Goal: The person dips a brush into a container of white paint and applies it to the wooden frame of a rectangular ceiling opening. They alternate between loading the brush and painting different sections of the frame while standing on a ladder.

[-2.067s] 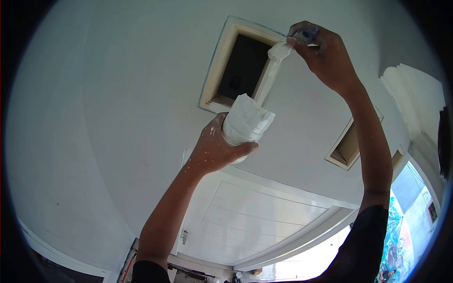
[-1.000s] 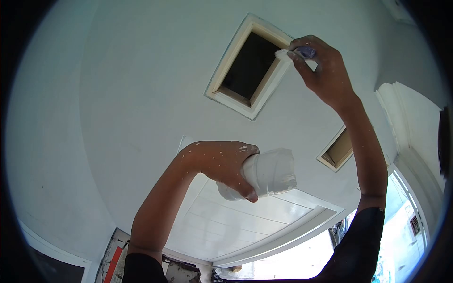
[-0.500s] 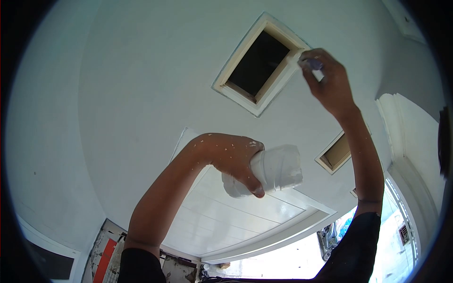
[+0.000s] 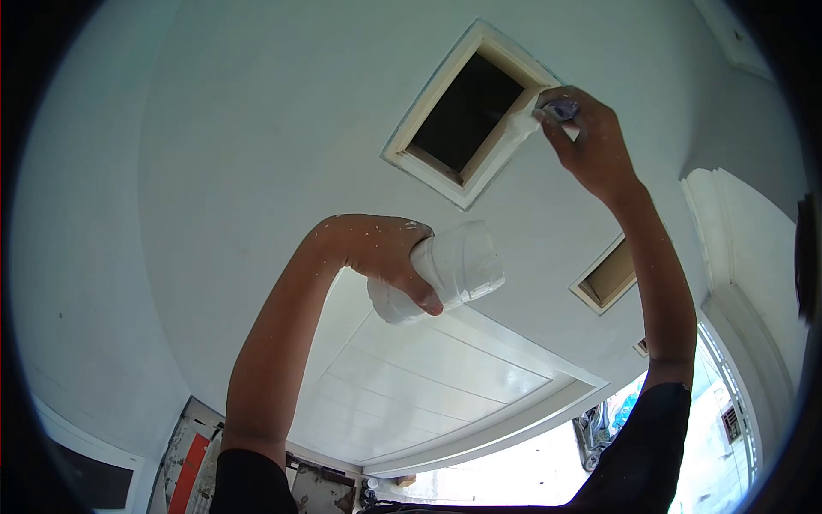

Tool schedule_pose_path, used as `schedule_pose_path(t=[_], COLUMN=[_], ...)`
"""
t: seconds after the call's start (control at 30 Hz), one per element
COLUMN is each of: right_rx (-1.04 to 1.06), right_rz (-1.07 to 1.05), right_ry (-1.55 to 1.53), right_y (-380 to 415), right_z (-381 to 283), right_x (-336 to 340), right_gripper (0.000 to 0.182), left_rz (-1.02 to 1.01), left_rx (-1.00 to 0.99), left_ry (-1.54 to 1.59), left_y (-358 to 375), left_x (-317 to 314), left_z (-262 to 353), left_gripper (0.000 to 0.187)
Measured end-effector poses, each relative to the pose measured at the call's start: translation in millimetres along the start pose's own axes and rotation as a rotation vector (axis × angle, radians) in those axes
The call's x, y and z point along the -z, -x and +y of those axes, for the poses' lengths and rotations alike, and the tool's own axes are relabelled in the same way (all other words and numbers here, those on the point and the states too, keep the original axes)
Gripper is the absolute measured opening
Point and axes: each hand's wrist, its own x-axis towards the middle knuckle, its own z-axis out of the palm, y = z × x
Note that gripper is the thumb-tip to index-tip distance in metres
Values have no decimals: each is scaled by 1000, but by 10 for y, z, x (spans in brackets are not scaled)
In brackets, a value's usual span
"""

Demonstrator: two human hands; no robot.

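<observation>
My left hand (image 4: 394, 257) is wrapped round a whitish translucent plastic container (image 4: 462, 264), which lies tilted in the grip; pale specks dot the hand and wrist. Higher up on the right, my right hand (image 4: 586, 137) pinches the purplish handle of a paintbrush (image 4: 562, 110). The white bristles touch or lie very near the lower right side of a cream frame (image 4: 492, 154) round a dark rectangular opening (image 4: 467, 113) in the pale wall.
A white panelled door (image 4: 411, 385) stands below the hands. To the right is a second, smaller framed opening (image 4: 606, 278). A red strip (image 4: 188, 471) shows at the lower left, and a bright doorway with a parked motorbike (image 4: 591, 437) at the lower right.
My left hand has moved up and to the left with the container. My right hand has shifted slightly left, and the white bristles now show along the frame's edge.
</observation>
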Motion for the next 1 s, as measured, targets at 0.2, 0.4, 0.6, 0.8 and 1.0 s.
schedule_pose_path(t=[0.2, 0.4, 0.6, 0.8, 1.0], right_rx=[235, 202, -125, 171, 161], right_rz=[148, -79, -187, 63, -166], right_ry=[285, 275, -144, 40, 132], right_y=[-128, 116, 222, 230, 506], right_z=[-90, -186, -242, -145, -244], right_x=[242, -147, -266, -193, -393], right_gripper=[15, 13, 19, 17, 21], left_rz=[-16, -4, -25, -19, -28], left_rx=[4, -11, -9, -15, -32], left_ry=[2, -1, 7, -18, -9], left_y=[-31, 45, 51, 70, 69], left_x=[-4, 16, 38, 22, 38], left_z=[-32, 19, 28, 60, 29], left_gripper=[106, 105, 105, 104, 104])
